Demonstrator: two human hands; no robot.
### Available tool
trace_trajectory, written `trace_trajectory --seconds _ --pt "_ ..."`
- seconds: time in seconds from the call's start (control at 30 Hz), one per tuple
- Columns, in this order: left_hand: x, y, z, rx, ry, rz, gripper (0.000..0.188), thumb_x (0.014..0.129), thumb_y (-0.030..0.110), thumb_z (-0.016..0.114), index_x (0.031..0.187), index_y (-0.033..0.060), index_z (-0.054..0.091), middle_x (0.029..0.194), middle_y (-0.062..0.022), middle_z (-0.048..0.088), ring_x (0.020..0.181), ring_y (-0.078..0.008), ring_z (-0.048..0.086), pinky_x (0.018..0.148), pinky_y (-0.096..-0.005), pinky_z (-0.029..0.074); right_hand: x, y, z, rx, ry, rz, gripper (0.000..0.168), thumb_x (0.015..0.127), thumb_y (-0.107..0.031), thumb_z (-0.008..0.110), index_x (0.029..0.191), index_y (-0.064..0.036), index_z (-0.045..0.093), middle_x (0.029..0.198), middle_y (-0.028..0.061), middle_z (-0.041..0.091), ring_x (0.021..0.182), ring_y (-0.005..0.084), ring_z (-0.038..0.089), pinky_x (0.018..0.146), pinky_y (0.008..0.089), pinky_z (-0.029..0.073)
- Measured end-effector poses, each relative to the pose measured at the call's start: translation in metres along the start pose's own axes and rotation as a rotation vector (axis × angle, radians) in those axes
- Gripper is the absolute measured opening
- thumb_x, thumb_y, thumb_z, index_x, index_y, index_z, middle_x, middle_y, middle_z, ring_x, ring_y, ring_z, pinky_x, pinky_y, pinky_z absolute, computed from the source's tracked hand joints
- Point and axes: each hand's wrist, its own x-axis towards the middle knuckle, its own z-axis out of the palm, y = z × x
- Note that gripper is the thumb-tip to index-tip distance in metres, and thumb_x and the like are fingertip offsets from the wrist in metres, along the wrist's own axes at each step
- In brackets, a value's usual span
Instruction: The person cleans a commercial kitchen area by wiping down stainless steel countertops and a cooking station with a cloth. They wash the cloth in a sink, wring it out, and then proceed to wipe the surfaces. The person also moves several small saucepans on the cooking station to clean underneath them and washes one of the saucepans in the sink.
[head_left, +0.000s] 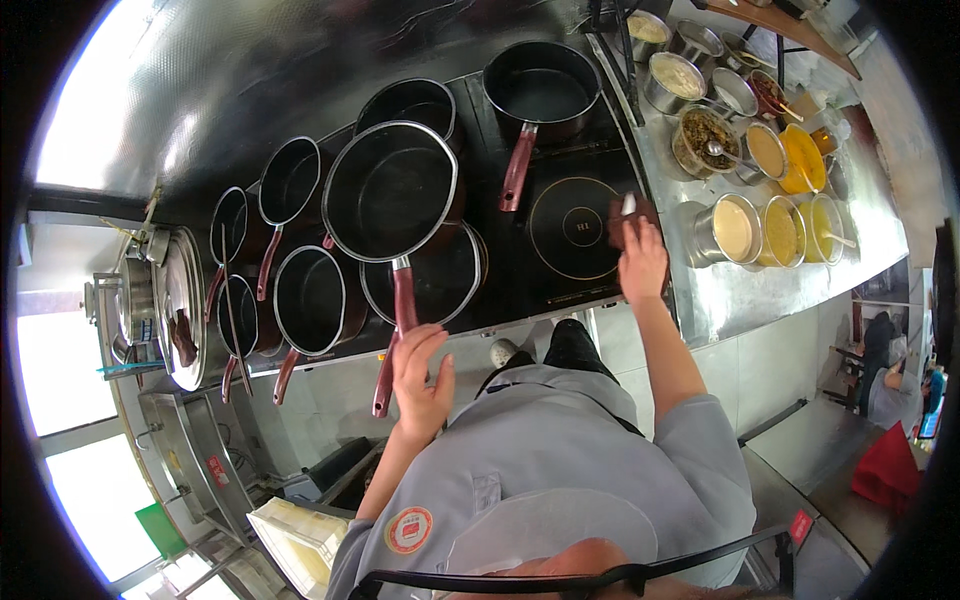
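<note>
My right hand (643, 259) presses a dark brown cloth (622, 217) against the black glass induction cooktop (544, 259), at the right edge of a ringed cooking zone. Part of the cloth is hidden under the hand. Near the end of a saucepan's reddish handle is my left hand (420, 379), fingers loosely bent; whether it touches the handle cannot be told. That saucepan (394, 187) is black inside and sits over another pan (427, 289). Behind the cooking zone stands a further saucepan (541, 82), its handle towards me.
Several more saucepans (309, 300) crowd the cooktop's left part, with thin sticks (234, 322) across one. On the steel counter (712, 307) at right stand metal containers of sauces (736, 229), some with spoons. A large metal lid (195, 307) lies far left. Another person (892, 390) is far right.
</note>
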Motion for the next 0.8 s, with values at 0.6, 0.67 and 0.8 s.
trace_trajectory --seconds 0.6,0.67,0.8 --pt "0.251 -0.040 0.191 0.338 -0.341 -0.347 0.078 0.082 0.034 0.072 0.141 -0.0042 0.039 0.129 -0.0273 0.053 0.120 -0.0458 0.050 0.103 -0.0464 0.041 0.125 -0.041 0.019 0.141 -0.169 -0.188 0.056 0.080 -0.014 0.066 0.135 -0.014 0.054 0.149 0.0110 0.038 0.140 0.0342 0.031 0.114 0.0550 0.025" --pt "0.279 -0.061 0.214 0.257 -0.377 -0.578 0.069 0.082 0.030 0.074 0.133 -0.0026 0.042 0.113 -0.0226 0.061 0.102 -0.0397 0.060 0.088 -0.0448 0.050 0.149 -0.016 0.026 0.159 -0.119 -0.107 0.057 0.083 -0.014 0.065 0.138 -0.014 0.051 0.151 0.0119 0.036 0.141 0.0355 0.029 0.114 0.0541 0.026" --pt "0.286 -0.104 0.242 -0.667 -0.522 -1.126 0.029 0.083 0.018 0.075 0.097 0.0062 0.052 0.069 -0.0056 0.059 0.052 -0.0170 0.056 0.048 -0.0319 0.047 0.123 -0.015 0.017 0.122 -0.157 -0.129 0.060 0.085 -0.013 0.060 0.143 -0.010 0.044 0.150 0.0173 0.036 0.138 0.0386 0.034 0.107 0.0527 0.033"
